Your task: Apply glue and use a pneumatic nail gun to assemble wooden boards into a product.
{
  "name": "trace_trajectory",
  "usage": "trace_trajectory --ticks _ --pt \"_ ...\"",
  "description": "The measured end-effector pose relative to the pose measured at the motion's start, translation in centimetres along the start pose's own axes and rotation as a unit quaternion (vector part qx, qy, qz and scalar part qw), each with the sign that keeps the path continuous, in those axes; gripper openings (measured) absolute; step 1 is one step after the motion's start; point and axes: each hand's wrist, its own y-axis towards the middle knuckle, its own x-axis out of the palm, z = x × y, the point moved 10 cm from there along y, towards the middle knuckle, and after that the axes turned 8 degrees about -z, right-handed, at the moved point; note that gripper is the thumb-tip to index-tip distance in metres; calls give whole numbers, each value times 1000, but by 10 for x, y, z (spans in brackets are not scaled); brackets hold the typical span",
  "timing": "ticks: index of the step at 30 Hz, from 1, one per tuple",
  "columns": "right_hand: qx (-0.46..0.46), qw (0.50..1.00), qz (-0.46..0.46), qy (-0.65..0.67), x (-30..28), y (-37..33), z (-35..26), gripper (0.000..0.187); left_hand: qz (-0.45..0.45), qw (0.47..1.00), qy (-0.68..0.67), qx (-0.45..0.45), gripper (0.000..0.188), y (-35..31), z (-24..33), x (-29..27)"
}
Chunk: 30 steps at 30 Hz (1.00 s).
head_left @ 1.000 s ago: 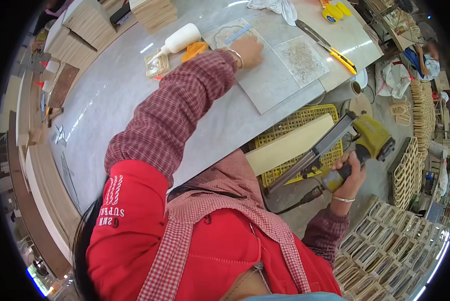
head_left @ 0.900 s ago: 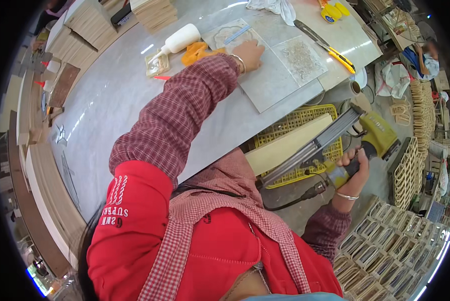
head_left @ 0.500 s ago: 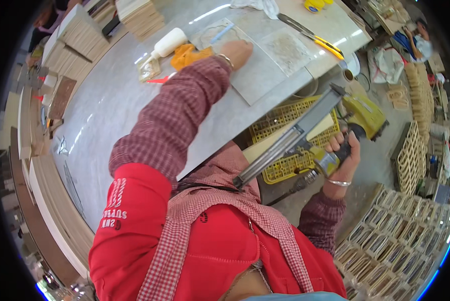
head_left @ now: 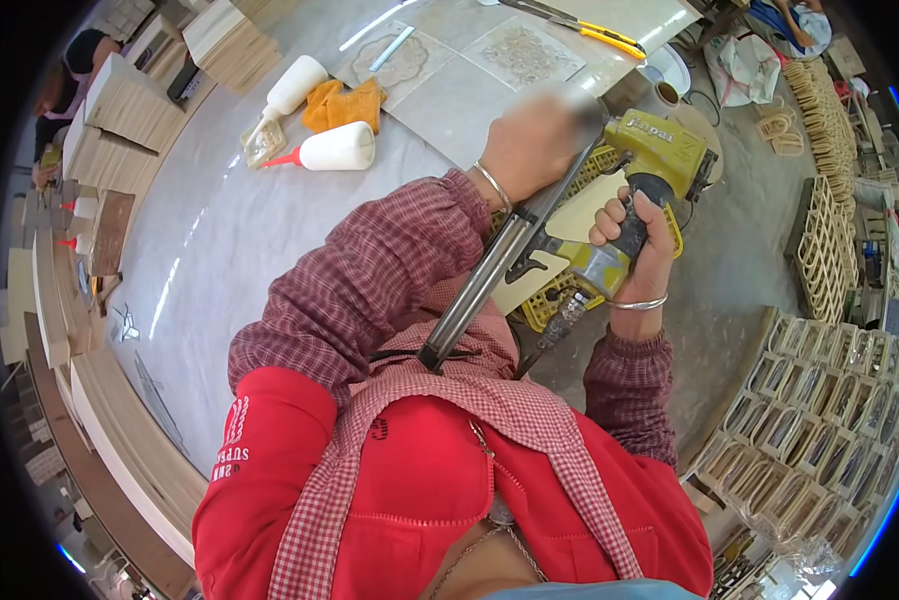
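Note:
My right hand (head_left: 641,240) is wrapped round the black handle of a yellow-green pneumatic nail gun (head_left: 659,150). The gun's long metal magazine (head_left: 484,290) slants down toward my apron, and a hose fitting hangs below the handle. At the nose end of the magazine is my left hand (head_left: 537,140); its fingertips are smeared, so whether they grip the gun is unclear. Left of that hand, a white squeeze bottle (head_left: 339,147) with a red tip lies beside an orange cloth (head_left: 344,105).
Another white bottle (head_left: 296,85) lies farther back on the grey table (head_left: 199,260). A yellow-handled utility knife (head_left: 614,40) rests at the far edge. Stacked boards (head_left: 234,45) line the left. Beneath the gun is a yellow plastic crate (head_left: 544,310); small wooden frames (head_left: 799,410) are stacked at right.
My left hand has come from the tabletop, right and nearer, to the nail gun's nose. The gun has shifted slightly left and away in my right hand. The whole view has also shifted.

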Motion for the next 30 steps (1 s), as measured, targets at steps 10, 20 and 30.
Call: trace_trajectory --ticks 10,20,30 --pt "-4 1000 21 -20 2 -1 -7 18 -66 993 -52 -78 8 -7 -10 17" --pt "-4 999 1 -41 12 -2 -12 17 -80 898 -320 -292 18 -22 -56 48" --pt "-18 997 -6 -73 10 0 -19 17 -123 818 -405 -389 20 -20 -50 66"
